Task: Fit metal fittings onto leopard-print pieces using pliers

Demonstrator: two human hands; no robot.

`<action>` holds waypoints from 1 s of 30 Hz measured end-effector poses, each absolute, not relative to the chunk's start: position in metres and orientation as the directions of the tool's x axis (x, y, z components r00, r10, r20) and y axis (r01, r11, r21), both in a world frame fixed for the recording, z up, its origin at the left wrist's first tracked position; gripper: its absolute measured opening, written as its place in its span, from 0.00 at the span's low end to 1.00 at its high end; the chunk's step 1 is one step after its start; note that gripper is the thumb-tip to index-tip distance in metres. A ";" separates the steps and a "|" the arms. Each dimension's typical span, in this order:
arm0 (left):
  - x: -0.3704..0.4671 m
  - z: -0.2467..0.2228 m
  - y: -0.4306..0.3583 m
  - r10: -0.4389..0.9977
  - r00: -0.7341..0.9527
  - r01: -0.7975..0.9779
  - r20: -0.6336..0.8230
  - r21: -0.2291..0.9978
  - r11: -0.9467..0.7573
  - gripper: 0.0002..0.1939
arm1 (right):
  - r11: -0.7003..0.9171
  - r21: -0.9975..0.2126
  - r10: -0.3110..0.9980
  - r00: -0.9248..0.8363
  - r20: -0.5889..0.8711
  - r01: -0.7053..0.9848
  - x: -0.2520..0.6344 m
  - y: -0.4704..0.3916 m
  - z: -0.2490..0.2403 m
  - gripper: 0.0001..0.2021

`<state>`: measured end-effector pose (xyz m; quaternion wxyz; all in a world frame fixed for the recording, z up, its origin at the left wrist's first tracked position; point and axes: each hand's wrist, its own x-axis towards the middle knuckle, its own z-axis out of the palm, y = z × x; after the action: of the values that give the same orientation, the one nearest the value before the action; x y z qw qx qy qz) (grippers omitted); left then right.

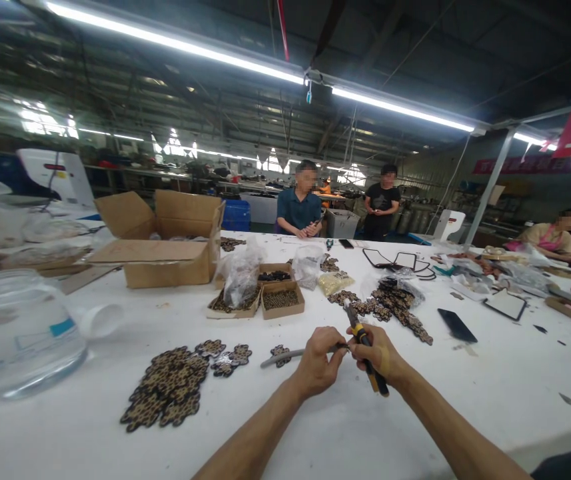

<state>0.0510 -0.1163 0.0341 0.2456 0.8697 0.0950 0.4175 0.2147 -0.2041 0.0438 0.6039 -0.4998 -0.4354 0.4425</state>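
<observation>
My left hand (pixel 319 363) is closed, thumb and fingers pinched around a slim grey rod-like piece (pixel 285 357) that sticks out to the left. A small dark bit shows at its fingertips; its kind cannot be made out. My right hand (pixel 378 357) grips pliers (pixel 356 328) with yellow and black handles, jaws pointing away from me, and its fingertips nearly meet the left ones. Under the grey piece lies a leopard-print flower-shaped patch (pixel 280 356). A heap of similar patches (pixel 170 387) lies to the left, and more patches (pixel 395 303) lie beyond my right hand.
Small boxes of brass-coloured bits (pixel 282 300) stand ahead, beside an open carton (pixel 165 272). A clear water jug (pixel 20 340) is at left. A phone (pixel 458 325) and wire frames (pixel 400 260) lie to the right. People (pixel 300 207) are across the white table (pixel 245 440).
</observation>
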 end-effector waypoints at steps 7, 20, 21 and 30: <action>0.051 0.040 -0.120 0.327 0.638 -0.063 0.697 0.471 -0.880 0.06 | 0.116 -0.992 0.966 0.229 0.122 0.040 0.221 -0.206 0.046 0.21; 0.049 0.044 -0.121 0.298 0.595 -0.086 0.747 0.427 -0.900 0.07 | -0.014 -0.952 0.976 0.202 -0.079 -0.307 0.224 -0.215 0.065 0.21; 0.049 0.044 -0.121 0.295 0.594 -0.084 0.748 0.423 -0.902 0.07 | -0.039 -0.930 0.980 0.166 -0.106 -0.365 0.228 -0.217 0.069 0.21; 0.047 0.047 -0.118 0.265 0.542 -0.069 0.797 0.357 -0.932 0.06 | -0.290 -0.891 0.957 -0.080 -0.280 -0.350 0.237 -0.255 0.054 0.19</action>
<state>0.0467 -0.1180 0.0467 0.1759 0.8602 0.0570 0.4752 0.2370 -0.2548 0.0542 0.4969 -0.4614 -0.3287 0.6574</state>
